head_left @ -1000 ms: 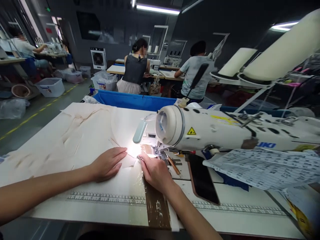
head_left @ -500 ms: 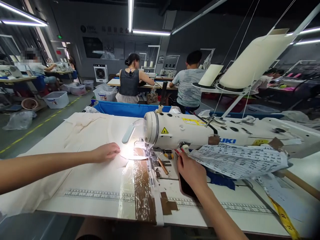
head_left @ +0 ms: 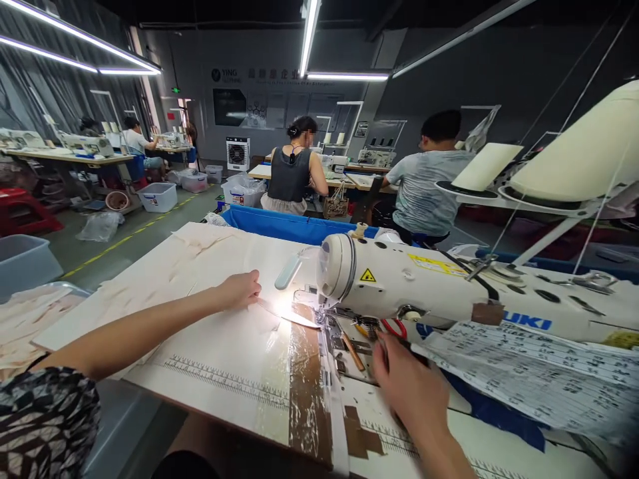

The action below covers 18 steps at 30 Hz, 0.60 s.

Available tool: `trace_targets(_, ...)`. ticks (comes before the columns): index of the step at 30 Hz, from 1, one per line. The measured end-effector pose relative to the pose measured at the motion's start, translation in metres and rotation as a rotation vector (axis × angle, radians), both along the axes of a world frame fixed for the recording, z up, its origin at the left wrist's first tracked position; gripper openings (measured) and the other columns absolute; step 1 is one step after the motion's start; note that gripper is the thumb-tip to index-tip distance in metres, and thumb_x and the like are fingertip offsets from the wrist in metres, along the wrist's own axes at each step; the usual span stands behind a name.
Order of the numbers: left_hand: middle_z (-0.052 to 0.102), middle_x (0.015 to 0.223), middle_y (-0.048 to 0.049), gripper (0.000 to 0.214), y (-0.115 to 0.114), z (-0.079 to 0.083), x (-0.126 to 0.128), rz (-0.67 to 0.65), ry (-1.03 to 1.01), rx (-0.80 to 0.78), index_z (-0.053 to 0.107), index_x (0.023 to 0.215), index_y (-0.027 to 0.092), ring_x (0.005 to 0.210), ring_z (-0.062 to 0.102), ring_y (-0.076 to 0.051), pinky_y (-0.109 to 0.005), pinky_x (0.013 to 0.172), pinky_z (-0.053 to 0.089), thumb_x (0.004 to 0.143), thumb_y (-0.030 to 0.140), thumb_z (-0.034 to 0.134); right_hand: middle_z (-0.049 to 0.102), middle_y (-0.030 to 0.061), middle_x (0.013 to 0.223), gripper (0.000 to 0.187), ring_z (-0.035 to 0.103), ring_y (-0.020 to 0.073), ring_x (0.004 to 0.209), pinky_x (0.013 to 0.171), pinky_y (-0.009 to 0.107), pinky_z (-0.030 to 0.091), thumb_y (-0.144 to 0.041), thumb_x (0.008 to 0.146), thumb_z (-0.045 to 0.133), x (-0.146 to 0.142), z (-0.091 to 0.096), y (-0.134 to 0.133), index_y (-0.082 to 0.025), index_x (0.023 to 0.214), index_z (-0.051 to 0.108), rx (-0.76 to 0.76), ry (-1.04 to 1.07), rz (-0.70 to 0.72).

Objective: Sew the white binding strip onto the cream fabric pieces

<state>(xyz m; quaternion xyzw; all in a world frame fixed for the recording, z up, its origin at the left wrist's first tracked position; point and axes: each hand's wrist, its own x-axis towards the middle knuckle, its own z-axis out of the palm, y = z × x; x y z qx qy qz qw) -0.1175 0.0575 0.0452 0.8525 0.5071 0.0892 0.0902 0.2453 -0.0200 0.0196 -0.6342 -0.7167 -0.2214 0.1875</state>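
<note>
Head | papers [head_left: 529, 366], wooden-handled tool [head_left: 353, 352] flank right hand [head_left: 410, 382] | sewing machine [head_left: 394, 276] beyond

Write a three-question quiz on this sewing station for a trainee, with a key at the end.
1. Which thing does the left hand pinch?
A) a printed sheet
B) pale cloth
C) a cone of thread

2. True or false: the right hand also grips that cloth.

3. Count: how many large thread cones show on the stand above the sewing machine?

Key:
1. B
2. False; it is off to the right, by the red handles.
3. Two
</note>
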Motion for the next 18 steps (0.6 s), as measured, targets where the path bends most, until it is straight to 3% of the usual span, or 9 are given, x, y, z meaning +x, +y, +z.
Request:
trace_targets(5, 0.060, 0.072, -0.0053, 0.019, -0.017, -0.010, 0.005, 0.146, -0.209, 0.080, 0.056, 0.076, 0.018, 0.068, 0.057, -0.019, -0.029, 0.064, 0.042, 0.091, 0.028, 0.049, 0.076, 0.0055, 0.097, 0.026, 0.074, 0.0246, 0.074, 0.056, 0.035, 0.057, -0.019, 0.093, 0.044, -0.041, -0.010, -0.037, -0.027, 0.109, 0.063, 0.071, 0.057, 0.348)
trace_targets(9, 0.069, 0.090, -0.0063, 0.019, -0.037, -0.016, 0.019, 0.255, -0.544, 0.105, 0.062, 0.098, 0.021, 0.085, 0.063, -0.022, -0.033, 0.075, 0.049, 0.091, 0.033, 0.049, 0.074, 0.0074, 0.095, 0.026, 0.071, 0.0218, 0.081, 0.065, 0.032, 0.056, -0.017, 0.094, 0.042, -0.090, 0.003, -0.038, -0.021, 0.114, 0.059, 0.078, 0.188, 0.595)
trace_targets(11, 0.069, 0.103, -0.0066, 0.023, -0.043, -0.017, 0.028, 0.288, -0.756, 0.069, 0.061, 0.105, 0.022, 0.096, 0.065, -0.021, -0.034, 0.082, 0.053, 0.093, 0.037, 0.048, 0.071, 0.0081, 0.100, 0.029, 0.069, 0.0203, 0.081, 0.063, 0.030, 0.053, -0.018, 0.095, 0.040, -0.113, 0.010, -0.031, -0.019, 0.117, 0.058, 0.069, 0.241, 0.617)
trace_targets(14, 0.067, 0.112, -0.0099, 0.028, -0.042, -0.018, 0.039, 0.324, -1.070, -0.051, 0.058, 0.108, 0.018, 0.105, 0.065, -0.020, -0.034, 0.089, 0.055, 0.096, 0.040, 0.045, 0.067, 0.0105, 0.107, 0.031, 0.067, 0.0189, 0.074, 0.054, 0.029, 0.045, -0.021, 0.097, 0.036, -0.138, 0.016, -0.014, -0.017, 0.118, 0.059, 0.012, 0.284, 0.537)
trace_targets(18, 0.066, 0.107, -0.0113, 0.031, -0.035, -0.024, 0.044, 0.363, -1.378, -0.243, 0.049, 0.119, 0.017, 0.098, 0.069, -0.019, -0.038, 0.090, 0.058, 0.094, 0.033, 0.053, 0.066, 0.0113, 0.087, 0.032, 0.063, 0.0213, 0.069, 0.053, 0.029, 0.039, -0.026, 0.098, 0.033, -0.153, 0.014, 0.012, -0.015, 0.095, 0.063, -0.072, 0.342, 0.451)
